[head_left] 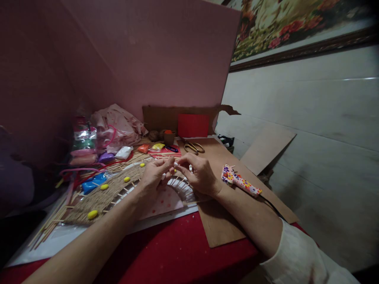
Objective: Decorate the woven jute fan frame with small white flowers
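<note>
- Evidently the largest thing is a pink panel (148,55), rising at 12 o'clock from the hands.
- A red tablecloth (166,248) shows at 6 o'clock.
- A framed picture (296,29) hangs on the wall between 1 and 2 o'clock.
- A brown board (260,189) lies on the table from 1 round to 5 o'clock.
- An arched band of twine (111,193), crossed by thin sticks, runs from 8 o'clock up to behind the hands, which hide part of it.
- A crumpled pink cloth (117,126) is heaped at 10 o'clock.
- The left hand (158,172) and right hand (201,173) meet above the band, thumbs and fingers pinched together on one tiny piece.
- A flowered glue gun (240,182) lies on the board at 3 o'clock, near the right wrist.
- Scissors (194,148) rest at 1 o'clock, handles toward the hands.
- A blue packet (93,183) sits at 9 o'clock, beside the band; a white packet (124,152) is between 9 and 10.
- Four yellow ovals (104,187) dot the band, spaced from 8 to 9 o'clock.
- Smallest is the white bit (176,164), held between the fingertips of both hands; its exact shape is hidden.
</note>
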`<state>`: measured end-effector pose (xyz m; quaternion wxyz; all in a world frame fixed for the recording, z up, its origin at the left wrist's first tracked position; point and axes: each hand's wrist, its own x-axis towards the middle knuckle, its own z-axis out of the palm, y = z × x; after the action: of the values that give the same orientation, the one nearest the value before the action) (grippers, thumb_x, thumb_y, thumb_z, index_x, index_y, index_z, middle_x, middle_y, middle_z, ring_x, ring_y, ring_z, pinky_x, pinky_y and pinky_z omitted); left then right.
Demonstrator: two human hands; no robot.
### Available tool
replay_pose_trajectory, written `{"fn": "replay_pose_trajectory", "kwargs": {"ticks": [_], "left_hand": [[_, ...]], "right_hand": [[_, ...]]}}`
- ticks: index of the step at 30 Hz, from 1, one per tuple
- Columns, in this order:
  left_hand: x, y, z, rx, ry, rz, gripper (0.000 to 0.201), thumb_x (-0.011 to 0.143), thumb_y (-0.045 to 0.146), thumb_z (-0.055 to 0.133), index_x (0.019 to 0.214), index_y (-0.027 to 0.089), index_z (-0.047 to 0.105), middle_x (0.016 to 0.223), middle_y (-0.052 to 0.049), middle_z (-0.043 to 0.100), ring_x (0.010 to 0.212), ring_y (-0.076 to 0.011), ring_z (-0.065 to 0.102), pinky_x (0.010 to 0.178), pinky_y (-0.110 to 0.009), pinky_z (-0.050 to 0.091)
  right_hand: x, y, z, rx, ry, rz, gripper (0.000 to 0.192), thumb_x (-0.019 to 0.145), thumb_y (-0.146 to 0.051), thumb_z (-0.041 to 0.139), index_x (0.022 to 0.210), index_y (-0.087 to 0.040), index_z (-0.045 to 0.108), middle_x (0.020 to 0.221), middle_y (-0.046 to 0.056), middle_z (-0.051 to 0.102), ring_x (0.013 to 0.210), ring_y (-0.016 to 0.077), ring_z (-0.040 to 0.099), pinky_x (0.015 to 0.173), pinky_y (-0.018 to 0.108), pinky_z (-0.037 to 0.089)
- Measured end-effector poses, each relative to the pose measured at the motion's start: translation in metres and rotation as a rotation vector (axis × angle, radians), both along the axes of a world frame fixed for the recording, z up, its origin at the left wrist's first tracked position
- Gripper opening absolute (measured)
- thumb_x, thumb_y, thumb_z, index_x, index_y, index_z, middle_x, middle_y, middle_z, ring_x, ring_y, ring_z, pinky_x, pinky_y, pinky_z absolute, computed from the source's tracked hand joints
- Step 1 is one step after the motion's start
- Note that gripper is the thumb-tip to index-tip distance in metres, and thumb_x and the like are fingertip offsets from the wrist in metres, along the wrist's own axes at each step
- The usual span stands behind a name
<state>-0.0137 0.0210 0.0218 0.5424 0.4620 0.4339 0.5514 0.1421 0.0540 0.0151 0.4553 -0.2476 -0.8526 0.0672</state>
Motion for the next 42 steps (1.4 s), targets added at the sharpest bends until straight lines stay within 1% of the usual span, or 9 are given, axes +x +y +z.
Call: {"fn": "replay_pose_trajectory", "kwargs": {"ticks": [5,10,14,16,18,23,29,35,42], "left_hand": [[0.000,0.000,0.000,-0.002,-0.010,0.012,0.040,0.062,0.047,0.075,0.053,0.016,0.050,0.037,0.008,0.038,0.028,-0.0021,0.023,0.029,-0.017,0.010],[0.001,0.000,0.001,-0.006,0.016,0.028,0.041,0.065,0.053,0.071,0.063,0.015,0.056,0.042,0.006,0.044,0.028,-0.0018,0.025,0.030,-0.017,0.010],[-0.001,0.003,-0.001,0.053,0.086,0.161,0.043,0.064,0.055,0.070,0.070,0.014,0.060,0.046,0.005,0.049,0.031,-0.0023,0.029,0.033,-0.017,0.012],[-0.004,0.006,-0.004,0.113,0.162,0.234,0.041,0.066,0.053,0.069,0.066,0.013,0.059,0.045,0.005,0.049,0.033,-0.0025,0.030,0.034,-0.018,0.015],[-0.006,0.010,-0.007,0.181,0.228,0.276,0.039,0.068,0.051,0.068,0.061,0.013,0.059,0.045,0.004,0.049,0.036,-0.0034,0.032,0.037,-0.018,0.020],[-0.007,0.013,-0.014,0.233,0.260,0.271,0.034,0.070,0.047,0.066,0.065,0.013,0.064,0.045,0.003,0.050,0.039,-0.0062,0.038,0.039,-0.020,0.023],[-0.007,0.014,-0.017,0.216,0.243,0.271,0.033,0.071,0.046,0.066,0.067,0.013,0.066,0.046,0.003,0.050,0.039,-0.0060,0.036,0.038,-0.020,0.020],[-0.007,0.016,-0.019,0.260,0.251,0.256,0.033,0.071,0.045,0.066,0.062,0.013,0.064,0.044,0.003,0.050,0.041,-0.0068,0.039,0.040,-0.020,0.024],[-0.005,0.014,-0.019,0.269,0.252,0.241,0.028,0.071,0.039,0.067,0.059,0.014,0.062,0.044,0.003,0.050,0.041,-0.0071,0.039,0.042,-0.021,0.026]], "right_hand": [[0.001,0.000,0.000,-0.025,-0.026,0.004,0.010,0.086,-0.027,0.058,0.088,-0.018,0.056,0.079,0.002,0.062,0.068,0.0127,0.056,0.065,0.025,0.043],[0.001,0.000,0.002,0.009,-0.054,-0.036,0.010,0.088,-0.026,0.053,0.086,-0.018,0.057,0.079,0.003,0.062,0.068,0.0125,0.055,0.064,0.025,0.041],[0.010,0.008,0.010,0.018,-0.131,-0.242,0.010,0.086,-0.027,0.057,0.084,-0.018,0.059,0.082,0.003,0.064,0.071,0.0130,0.055,0.063,0.025,0.038],[0.017,0.015,0.013,-0.029,-0.225,-0.380,0.010,0.083,-0.027,0.060,0.078,-0.019,0.060,0.081,0.002,0.065,0.070,0.0139,0.056,0.060,0.026,0.034],[0.022,0.019,0.014,-0.101,-0.347,-0.455,0.010,0.079,-0.028,0.063,0.075,-0.019,0.063,0.080,0.003,0.067,0.071,0.0159,0.057,0.057,0.026,0.031],[0.024,0.021,0.014,-0.193,-0.487,-0.419,0.005,0.076,-0.025,0.065,0.076,-0.021,0.067,0.082,0.003,0.069,0.075,0.0172,0.059,0.057,0.026,0.029],[0.021,0.021,0.009,-0.181,-0.515,-0.429,0.007,0.076,-0.027,0.065,0.076,-0.021,0.068,0.079,0.004,0.069,0.071,0.0171,0.058,0.056,0.026,0.029],[0.019,0.023,0.005,-0.187,-0.533,-0.435,0.010,0.079,-0.029,0.062,0.077,-0.021,0.069,0.079,0.004,0.069,0.075,0.0178,0.060,0.059,0.026,0.032],[0.017,0.022,0.004,-0.294,-0.493,-0.450,0.009,0.076,-0.028,0.065,0.080,-0.020,0.067,0.079,0.004,0.069,0.073,0.0170,0.061,0.058,0.025,0.034]]}}
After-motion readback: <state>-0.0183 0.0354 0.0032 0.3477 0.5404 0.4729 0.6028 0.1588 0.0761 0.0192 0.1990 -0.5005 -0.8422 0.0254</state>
